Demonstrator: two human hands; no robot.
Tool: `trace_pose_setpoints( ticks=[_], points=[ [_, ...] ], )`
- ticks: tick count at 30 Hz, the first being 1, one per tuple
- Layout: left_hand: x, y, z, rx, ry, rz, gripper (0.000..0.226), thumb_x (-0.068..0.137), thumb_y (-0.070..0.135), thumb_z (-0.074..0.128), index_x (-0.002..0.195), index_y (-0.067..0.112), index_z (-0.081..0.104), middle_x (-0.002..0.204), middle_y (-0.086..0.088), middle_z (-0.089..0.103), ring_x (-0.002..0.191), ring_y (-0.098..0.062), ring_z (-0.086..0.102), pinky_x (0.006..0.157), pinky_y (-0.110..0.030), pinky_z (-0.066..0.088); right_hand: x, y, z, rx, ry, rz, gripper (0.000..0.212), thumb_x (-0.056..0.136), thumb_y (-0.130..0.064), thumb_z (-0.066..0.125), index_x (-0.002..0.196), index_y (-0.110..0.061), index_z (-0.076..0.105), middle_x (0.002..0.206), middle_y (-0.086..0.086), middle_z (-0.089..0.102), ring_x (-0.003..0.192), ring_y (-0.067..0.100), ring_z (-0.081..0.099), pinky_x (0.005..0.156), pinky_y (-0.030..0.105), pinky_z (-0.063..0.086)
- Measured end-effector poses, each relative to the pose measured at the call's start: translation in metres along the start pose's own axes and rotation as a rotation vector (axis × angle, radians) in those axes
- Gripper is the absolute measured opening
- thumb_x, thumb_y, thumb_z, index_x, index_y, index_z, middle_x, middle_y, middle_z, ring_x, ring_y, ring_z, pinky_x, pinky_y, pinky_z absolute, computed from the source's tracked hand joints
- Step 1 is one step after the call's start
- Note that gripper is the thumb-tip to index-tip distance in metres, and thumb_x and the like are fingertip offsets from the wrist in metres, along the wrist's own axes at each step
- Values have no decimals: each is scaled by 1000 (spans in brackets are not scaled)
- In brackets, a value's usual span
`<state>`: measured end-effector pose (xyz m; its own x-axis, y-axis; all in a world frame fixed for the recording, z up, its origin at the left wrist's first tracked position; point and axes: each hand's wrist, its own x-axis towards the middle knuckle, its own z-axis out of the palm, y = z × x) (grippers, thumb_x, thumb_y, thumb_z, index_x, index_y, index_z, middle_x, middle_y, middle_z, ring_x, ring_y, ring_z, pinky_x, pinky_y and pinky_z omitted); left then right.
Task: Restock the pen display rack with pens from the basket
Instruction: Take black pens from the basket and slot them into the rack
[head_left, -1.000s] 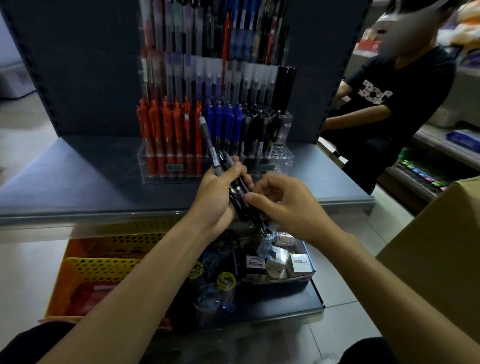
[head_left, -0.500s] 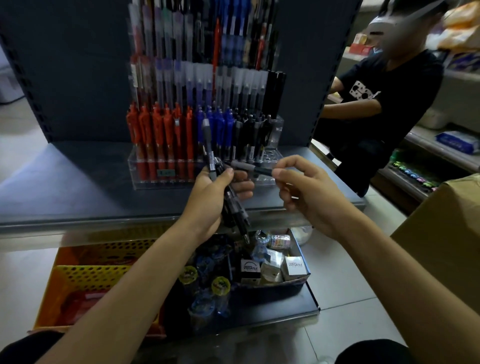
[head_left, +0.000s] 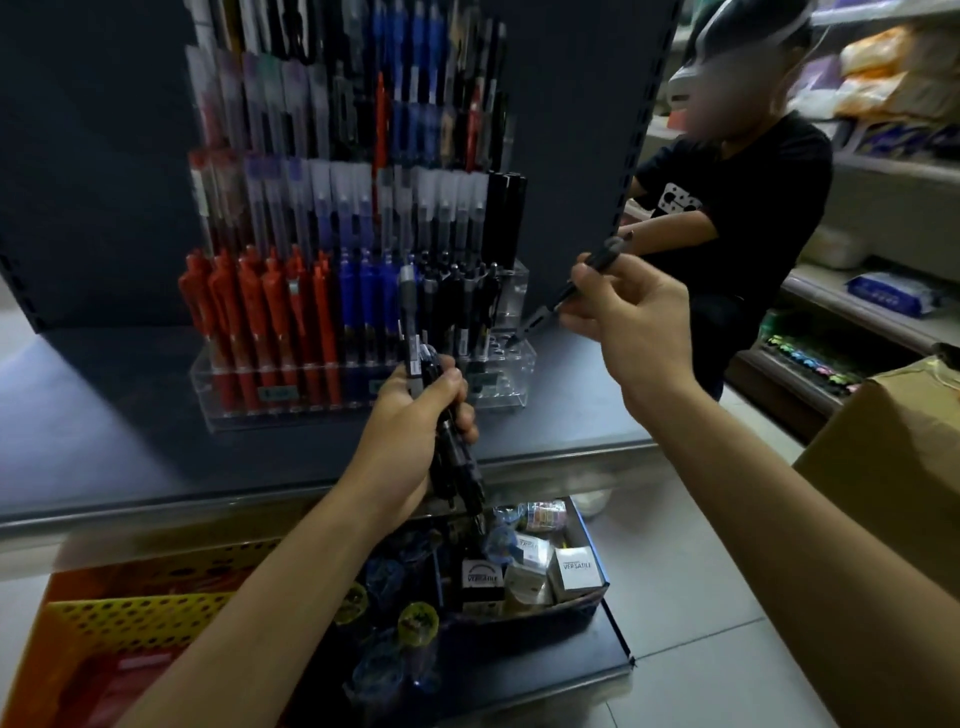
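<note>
At lower left sat the yellow basket (head_left: 130, 618), at centre the pen display rack (head_left: 358, 291) stood on the shelf (head_left: 130, 415), below it the left hand (head_left: 415, 421) clenched a bundle of black pens (head_left: 457, 467), and right of centre the right hand (head_left: 639, 322) pinched one black pen (head_left: 543, 313), tip slanting down over the rack's right end.

- A dark blue-grey back panel (head_left: 93, 156) rises behind a metal shelf (head_left: 130, 415) of the same colour, and a pale patch of light lies on the shelf's left part.
- The floor (head_left: 675, 597) is laid with light tiles.
- At the right, pale store shelving (head_left: 883, 171) carries packaged goods.
- A cardboard box (head_left: 893, 457) stands near the right edge.
- A person in a black T-shirt (head_left: 737, 182) is beside that shelving.
</note>
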<state>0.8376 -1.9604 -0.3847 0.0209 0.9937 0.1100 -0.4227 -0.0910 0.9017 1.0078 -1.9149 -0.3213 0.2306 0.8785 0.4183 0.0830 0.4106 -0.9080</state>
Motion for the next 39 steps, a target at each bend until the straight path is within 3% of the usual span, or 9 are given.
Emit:
trace_pose_setpoints(
  ticks=[6,9,14,19,25,28,33,36,39],
  points=[
    [11,3,-3,38,12,37,6,99,11,47,102,13,51,72,0,50,57,-13,48,55,-28,45,35,19,24,-302,-31,-128,20,87,-22,71,76,-6,65,62,0,67,65,22,71,72,50,59],
    [15,3,-5,29,4,55,6,99,11,47,105,11,50,72,0,50,57,-12,48,54,-26,46,39,30,37,-431,-89,-157,22,86,-25,71,69,-13,63,65,2,69,68,25,70,70,49,57],
    [17,3,-3,35,-17,82,6,99,10,47,103,11,51,72,0,50,57,-13,48,55,-26,46,24,43,44,-509,-12,-223,27,86,-21,72,103,-14,52,71,-8,68,73,13,69,72,38,57],
    [15,1,-6,36,-14,74,7,99,9,47,104,11,52,72,0,52,58,-13,50,56,-29,47,7,51,56,-608,5,-216,9,87,-23,68,92,-16,70,78,-5,70,77,13,68,74,36,56],
    [12,6,-7,-9,-39,38,7,100,11,46,105,13,51,74,1,54,60,-11,52,59,-28,47,0,58,47,-678,-112,-113,31,84,-44,58,102,-25,74,97,-7,74,101,24,63,90,46,49],
    [10,8,-6,-69,-65,6,9,100,9,45,108,11,51,76,0,54,60,-11,52,57,-26,46,-29,59,33,-745,-19,-163,25,91,-41,55,103,-26,70,104,-5,70,103,23,59,92,46,44],
    [6,7,0,-175,-91,-10,21,99,0,43,119,5,48,80,-3,57,59,-11,52,54,-26,46,-83,45,17,-672,-87,-235,16,94,-40,57,84,-29,62,93,-7,58,92,17,55,78,34,43],
    [2,9,2,-172,-96,16,25,98,-4,39,119,3,49,81,-3,61,60,-11,53,56,-25,49,-94,40,13,-500,-305,-66,30,97,-44,52,83,-24,70,81,-10,63,83,9,56,69,30,43],
    [-5,13,3,-169,-109,21,31,95,-10,35,115,7,51,82,-2,66,63,-11,55,59,-25,51,-104,38,14,-232,-429,52,30,97,-36,55,78,-15,66,64,-2,50,62,9,44,58,30,36]
  ],
)
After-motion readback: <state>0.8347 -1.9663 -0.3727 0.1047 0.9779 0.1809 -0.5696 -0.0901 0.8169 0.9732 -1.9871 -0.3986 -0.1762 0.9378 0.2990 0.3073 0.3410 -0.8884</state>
